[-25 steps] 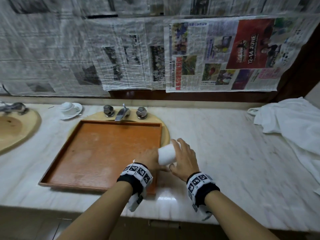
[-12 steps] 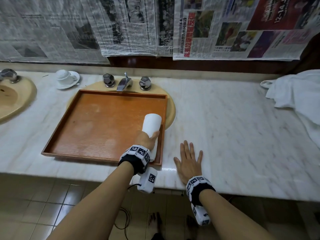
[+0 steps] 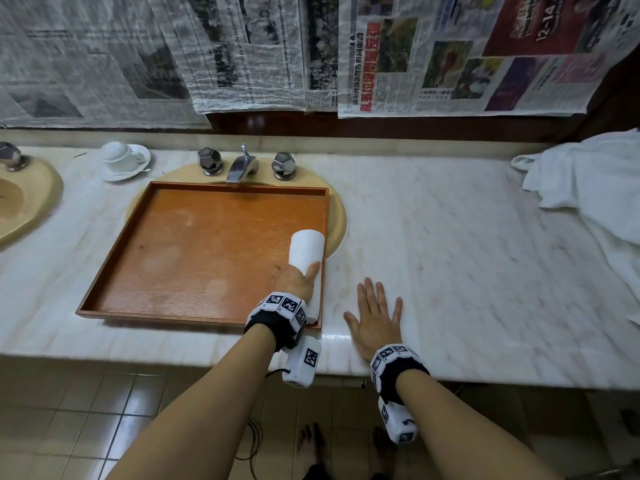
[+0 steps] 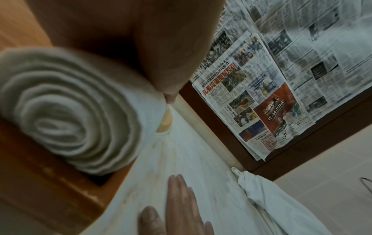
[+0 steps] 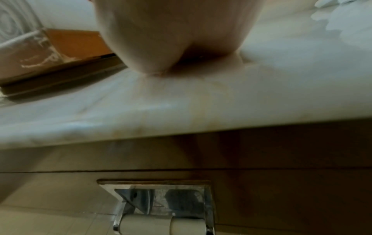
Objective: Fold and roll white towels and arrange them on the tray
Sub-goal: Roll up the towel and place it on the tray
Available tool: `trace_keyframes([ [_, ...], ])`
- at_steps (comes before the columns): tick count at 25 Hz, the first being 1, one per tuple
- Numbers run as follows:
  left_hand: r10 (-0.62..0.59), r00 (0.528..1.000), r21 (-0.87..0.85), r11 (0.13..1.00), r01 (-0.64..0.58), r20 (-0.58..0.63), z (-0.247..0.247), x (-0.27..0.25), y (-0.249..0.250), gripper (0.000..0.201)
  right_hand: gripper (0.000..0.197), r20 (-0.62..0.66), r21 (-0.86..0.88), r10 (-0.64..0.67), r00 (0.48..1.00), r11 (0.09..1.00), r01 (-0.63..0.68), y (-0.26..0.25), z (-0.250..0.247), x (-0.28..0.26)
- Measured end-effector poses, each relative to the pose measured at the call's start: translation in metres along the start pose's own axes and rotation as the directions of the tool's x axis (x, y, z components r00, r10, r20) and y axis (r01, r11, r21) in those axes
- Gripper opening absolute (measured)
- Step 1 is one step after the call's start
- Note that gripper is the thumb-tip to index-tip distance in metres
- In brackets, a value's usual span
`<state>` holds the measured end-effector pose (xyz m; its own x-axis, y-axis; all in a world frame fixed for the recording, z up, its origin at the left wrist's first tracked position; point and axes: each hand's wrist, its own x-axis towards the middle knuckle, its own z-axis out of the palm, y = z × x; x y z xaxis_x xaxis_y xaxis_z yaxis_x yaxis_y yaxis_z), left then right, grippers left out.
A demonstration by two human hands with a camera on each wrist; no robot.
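The marble surface [image 3: 450,258] runs the width of the head view, and on it, set over a beige basin, sits the wooden tray [image 3: 194,251], broad, shallow and low-rimmed. At the far right of the surface lies a heap of unfolded white towels [image 3: 595,188], loose and crumpled; these look soft and limp, so each would likely sag if lifted by one corner and is better taken by two corners or an edge and spread flat on the surface before folding. Inside the tray, lying along its right rim, is the one rolled towel [image 3: 306,254]; the left wrist view shows its end as a tight spiral of layers [image 4: 66,114], so it looks light, springy and liable to loosen if let go carelessly or gripped at one end only. I judge the safest hold is around its middle, with the free flap pressed underneath. The left hand [image 3: 294,280] rests on the near half of the roll, its thumb lying along the towel's side and its fingers wrapped over the far side, mostly hidden, so it seems to be clasping or steadying the roll in place. The right hand [image 3: 375,318] lies flat on the surface just beside the tray, fingers [image 3: 377,292] straight and slightly spread, holding nothing.
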<state>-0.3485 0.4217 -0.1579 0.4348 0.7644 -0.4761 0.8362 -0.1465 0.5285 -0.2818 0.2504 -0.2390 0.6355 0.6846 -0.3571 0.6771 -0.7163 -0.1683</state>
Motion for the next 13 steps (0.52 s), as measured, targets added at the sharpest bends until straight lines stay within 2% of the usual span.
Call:
trace_keyframes([
  [2,0.009,1.0,0.038,0.999,-0.008,-0.01,-0.002,-0.002,0.0,0.077,0.087,0.013,0.006,-0.001,1.0,1.0,0.001,-0.001,-0.001,0.0],
  [6,0.003,1.0,-0.009,1.0,-0.003,-0.001,-0.002,0.002,-0.007,0.083,0.087,0.041,-0.022,0.006,0.999,1.0,-0.005,-0.002,-0.003,0.0],
  [9,-0.017,0.994,-0.137,0.991,0.002,-0.107,-0.01,0.0,-0.012,0.079,0.075,0.054,-0.021,0.022,0.998,1.0,-0.021,-0.002,-0.006,-0.001],
  [12,-0.193,0.939,-0.377,0.923,0.076,-0.284,-0.032,-0.01,-0.028,0.046,0.068,0.069,-0.002,0.032,0.997,0.999,-0.032,-0.002,-0.006,-0.001],
  [13,-0.269,0.914,-0.424,0.897,0.123,-0.304,-0.041,-0.014,-0.035,0.041,0.068,0.071,0.0,0.031,0.997,1.0,-0.031,-0.003,-0.007,-0.002],
])
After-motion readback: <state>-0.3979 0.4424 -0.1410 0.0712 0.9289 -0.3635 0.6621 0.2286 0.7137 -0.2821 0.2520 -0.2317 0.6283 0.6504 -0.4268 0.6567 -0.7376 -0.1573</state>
